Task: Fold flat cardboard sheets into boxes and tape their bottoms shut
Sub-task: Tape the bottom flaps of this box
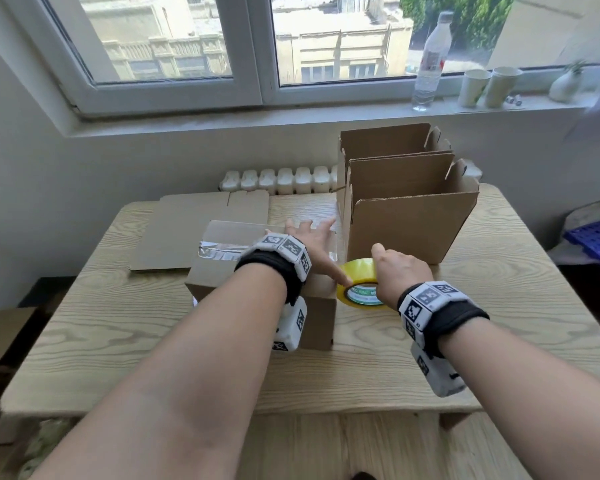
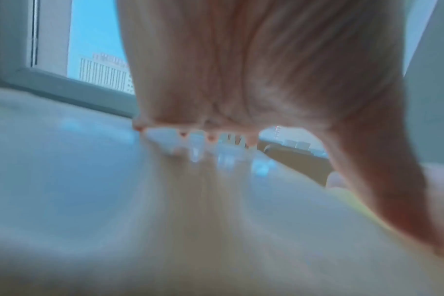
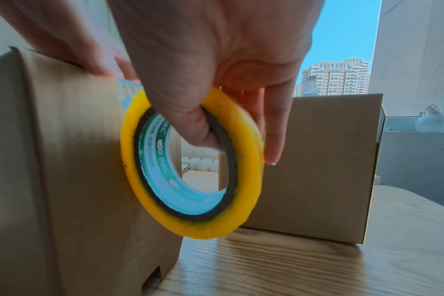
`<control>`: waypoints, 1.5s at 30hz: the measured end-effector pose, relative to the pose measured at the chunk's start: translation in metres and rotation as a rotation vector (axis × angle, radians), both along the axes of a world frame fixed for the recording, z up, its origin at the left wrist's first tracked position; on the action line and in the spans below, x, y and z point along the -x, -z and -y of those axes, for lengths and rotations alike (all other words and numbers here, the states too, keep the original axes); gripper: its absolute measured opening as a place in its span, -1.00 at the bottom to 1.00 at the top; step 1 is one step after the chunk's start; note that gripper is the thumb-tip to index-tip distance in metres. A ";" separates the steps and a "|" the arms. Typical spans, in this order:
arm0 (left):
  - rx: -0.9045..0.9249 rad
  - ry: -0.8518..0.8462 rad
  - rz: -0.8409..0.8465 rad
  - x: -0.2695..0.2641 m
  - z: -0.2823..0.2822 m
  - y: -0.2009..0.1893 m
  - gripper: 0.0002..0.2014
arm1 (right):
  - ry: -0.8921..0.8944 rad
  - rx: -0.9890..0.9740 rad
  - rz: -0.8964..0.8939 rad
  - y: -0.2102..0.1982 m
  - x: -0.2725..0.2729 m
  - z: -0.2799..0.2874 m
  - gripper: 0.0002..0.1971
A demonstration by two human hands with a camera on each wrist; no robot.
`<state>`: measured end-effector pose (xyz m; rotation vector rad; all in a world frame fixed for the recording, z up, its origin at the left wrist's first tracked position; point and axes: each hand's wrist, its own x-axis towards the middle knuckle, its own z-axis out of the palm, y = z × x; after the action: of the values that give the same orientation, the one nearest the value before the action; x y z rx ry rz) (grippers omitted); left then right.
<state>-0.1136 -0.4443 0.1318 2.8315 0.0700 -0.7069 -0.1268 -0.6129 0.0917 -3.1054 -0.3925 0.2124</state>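
An upturned cardboard box [image 1: 215, 275] sits at the table's middle with a strip of clear tape [image 1: 219, 252] across its top. My left hand [image 1: 309, 233] lies flat on that top with fingers spread, its thumb reaching to the box's right edge. In the left wrist view the left hand [image 2: 241, 70] presses on the shiny taped surface [image 2: 89, 180]. My right hand [image 1: 400, 268] grips a yellow tape roll [image 1: 355, 287] at the box's right side. In the right wrist view one digit of the right hand [image 3: 216, 50] hooks through the tape roll [image 3: 190, 164], beside the box [image 3: 64, 160].
Two open folded boxes [image 1: 409, 223] stand at the back right, just behind the roll. Flat cardboard sheets [image 1: 174, 230] lie at the back left. The wooden table [image 1: 118, 334] ends near my body. A bottle [image 1: 430, 60] and cups [image 1: 473, 88] stand on the windowsill.
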 end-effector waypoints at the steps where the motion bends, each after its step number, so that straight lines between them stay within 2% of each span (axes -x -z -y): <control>1: -0.013 0.058 -0.046 -0.001 -0.005 -0.008 0.28 | 0.005 0.009 0.003 -0.001 0.000 -0.001 -0.77; 5: -0.195 0.229 -0.129 0.006 -0.001 -0.023 0.36 | 0.028 0.032 0.001 -0.003 -0.001 -0.006 -0.78; 7: -0.287 0.267 -0.117 0.012 0.007 -0.017 0.37 | 0.039 0.036 -0.003 -0.004 0.000 -0.008 -0.79; 9: -0.293 0.268 -0.092 0.014 0.007 -0.011 0.32 | 0.048 0.047 -0.010 -0.007 0.002 -0.009 -0.79; 16: -0.185 0.268 0.026 0.016 -0.016 -0.026 0.05 | 0.043 0.073 0.046 -0.037 0.010 -0.021 -0.81; 21: -0.114 0.208 0.127 0.022 -0.040 -0.066 0.04 | 0.013 0.064 0.211 -0.086 0.006 -0.041 -0.79; 27: 0.129 0.084 0.265 0.034 -0.077 -0.093 0.00 | -0.003 0.014 0.411 -0.141 0.003 -0.072 -0.66; 32: 0.419 -0.027 0.342 0.047 -0.106 -0.082 -0.05 | -0.058 0.013 0.476 -0.163 0.006 -0.105 -0.60; 38: 0.684 -0.176 0.374 0.058 -0.127 -0.044 -0.02 | -0.145 0.029 0.511 -0.164 0.012 -0.137 -0.59; 45: 0.570 -0.179 0.268 0.067 -0.151 -0.014 0.08 | -0.234 0.009 0.472 -0.139 0.020 -0.159 -0.61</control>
<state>-0.1810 -0.2937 0.1456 2.3064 0.0642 -0.2481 -0.1472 -0.4536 0.2304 -3.0845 -0.7581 -0.5315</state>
